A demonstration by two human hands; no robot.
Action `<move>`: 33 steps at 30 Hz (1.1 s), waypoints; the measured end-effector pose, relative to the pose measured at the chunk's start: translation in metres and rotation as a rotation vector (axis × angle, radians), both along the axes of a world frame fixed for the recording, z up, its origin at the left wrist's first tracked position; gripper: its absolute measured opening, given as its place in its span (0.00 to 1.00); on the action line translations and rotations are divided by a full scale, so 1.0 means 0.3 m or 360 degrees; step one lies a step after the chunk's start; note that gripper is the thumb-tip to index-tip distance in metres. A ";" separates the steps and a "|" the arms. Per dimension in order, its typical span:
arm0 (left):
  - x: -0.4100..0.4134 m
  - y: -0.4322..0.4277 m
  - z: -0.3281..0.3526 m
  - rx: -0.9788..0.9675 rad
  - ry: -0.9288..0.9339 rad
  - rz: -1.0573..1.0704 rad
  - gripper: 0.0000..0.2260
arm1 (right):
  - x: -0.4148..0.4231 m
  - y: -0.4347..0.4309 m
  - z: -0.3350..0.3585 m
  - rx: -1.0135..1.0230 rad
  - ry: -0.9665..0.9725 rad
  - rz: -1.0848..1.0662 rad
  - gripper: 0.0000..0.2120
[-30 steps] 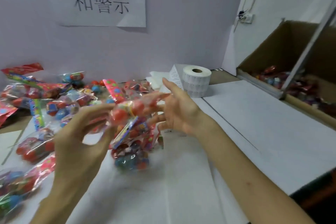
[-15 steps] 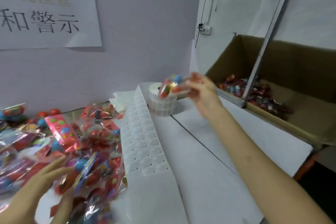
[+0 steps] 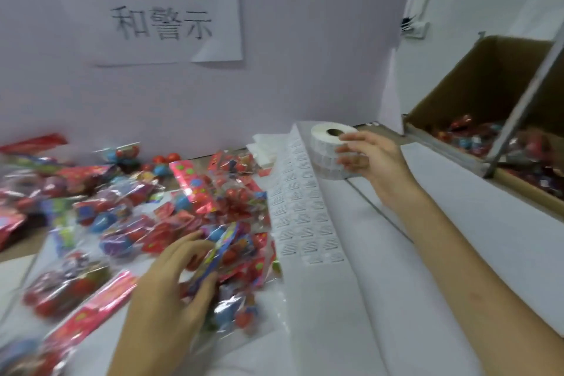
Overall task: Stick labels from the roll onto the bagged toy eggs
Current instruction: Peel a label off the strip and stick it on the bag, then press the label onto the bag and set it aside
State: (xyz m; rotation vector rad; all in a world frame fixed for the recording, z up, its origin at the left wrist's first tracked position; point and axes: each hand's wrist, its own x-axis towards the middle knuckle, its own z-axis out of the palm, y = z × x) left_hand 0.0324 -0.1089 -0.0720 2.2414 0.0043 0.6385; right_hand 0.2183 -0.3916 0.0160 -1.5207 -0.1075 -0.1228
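Observation:
Many clear bags of red and blue toy eggs [image 3: 128, 217] lie piled on the left of the white table [image 3: 457, 223]. My left hand [image 3: 171, 284] rests on the pile, fingers and thumb curled round one bagged toy egg [image 3: 225, 250] with a blue header strip. The white label roll [image 3: 328, 146] stands at the back. Its strip of labels [image 3: 302, 210] runs toward me down the table's middle. My right hand [image 3: 366, 159] is just in front of the roll with loosely curled fingers and nothing visible in it. Whether it touches the roll is unclear.
An open cardboard box [image 3: 457, 94] with several bagged eggs inside stands at the right, crossed by a slanted metal bar [image 3: 525, 94]. A paper sign [image 3: 158, 9] hangs on the wall behind. A few loose eggs [image 3: 164, 159] lie by the wall.
My right hand carried a bagged egg toward the box and has come back without it to the roll. My left hand settled onto another bag in the pile.

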 end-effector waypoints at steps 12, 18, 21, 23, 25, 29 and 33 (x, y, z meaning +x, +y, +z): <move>-0.020 0.006 0.014 0.0136 0.0080 -0.0022 0.12 | -0.206 0.578 -0.115 -0.1386 -0.0624 0.0417 0.26; -0.022 0.017 0.014 0.0145 0.0086 -0.0015 0.09 | -0.193 0.495 -0.083 -0.0962 -0.0659 0.0241 0.21; -0.013 0.023 0.015 0.0034 0.0045 -0.0025 0.07 | -0.210 0.433 -0.038 -0.0426 -0.0549 0.0276 0.15; -0.009 0.025 0.017 -0.0099 0.0044 0.0012 0.05 | -0.230 0.392 -0.032 0.0015 -0.0334 0.0470 0.12; -0.009 0.025 0.027 -0.0317 0.0007 0.0064 0.06 | -0.253 0.372 -0.065 0.0306 -0.0139 0.0704 0.10; -0.010 0.030 0.069 -0.0978 -0.0102 0.0023 0.06 | -0.299 0.376 -0.146 0.0366 0.0024 0.0807 0.13; -0.013 0.042 0.103 -0.1475 0.0321 -0.0321 0.23 | -0.321 0.392 -0.158 0.0320 0.0024 0.0774 0.15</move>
